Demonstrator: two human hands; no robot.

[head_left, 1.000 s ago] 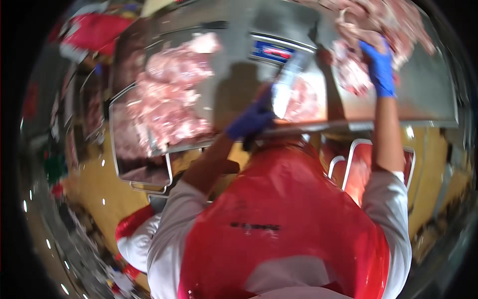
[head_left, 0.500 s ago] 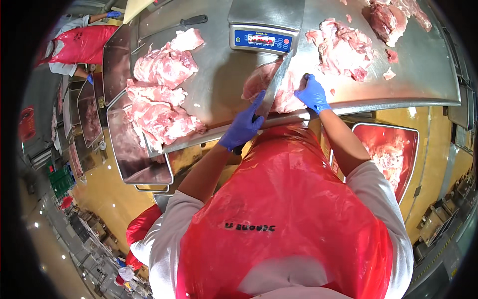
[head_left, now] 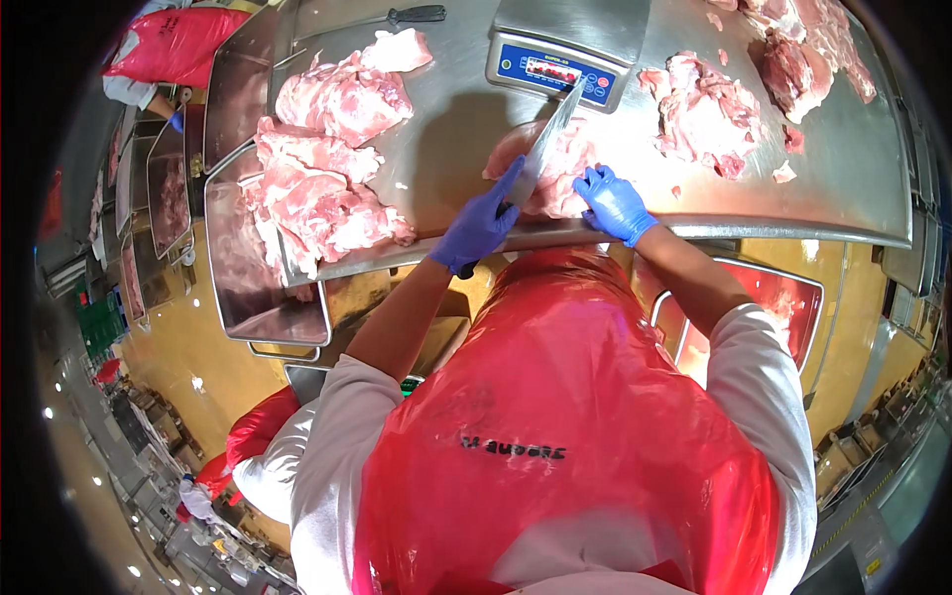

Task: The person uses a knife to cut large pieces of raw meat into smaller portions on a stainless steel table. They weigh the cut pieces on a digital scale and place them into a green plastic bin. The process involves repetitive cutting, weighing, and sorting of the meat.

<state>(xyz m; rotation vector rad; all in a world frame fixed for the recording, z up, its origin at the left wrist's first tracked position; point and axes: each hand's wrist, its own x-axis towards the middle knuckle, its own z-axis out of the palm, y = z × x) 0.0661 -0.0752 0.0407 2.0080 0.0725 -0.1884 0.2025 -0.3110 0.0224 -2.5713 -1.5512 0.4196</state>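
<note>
In a blue glove, my left hand (head_left: 480, 224) is closed round the dark handle of a large knife (head_left: 541, 154), its index finger stretched along the blade. The blade points away from me, over a piece of raw meat (head_left: 560, 171) at the table's near edge. My right hand (head_left: 612, 203), also gloved in blue, has its bent fingers on the meat's near right side, so it appears to grip it. Just beyond the blade's tip stands a weighing scale (head_left: 561, 67) with a blue panel.
Raw meat pieces (head_left: 342, 104) lie on the metal table (head_left: 446, 178) at left, others (head_left: 706, 109) at right. A second knife (head_left: 416, 15) lies at the back. Metal bins (head_left: 268, 288) stand left, and a meat tub (head_left: 793, 297) stands below right. A co-worker's red apron (head_left: 174, 45) shows far left.
My right hand has shifted slightly left and nearer, its fingers curling more onto the meat. The knife stays over the meat, in my left hand. The whole view has turned slightly.
</note>
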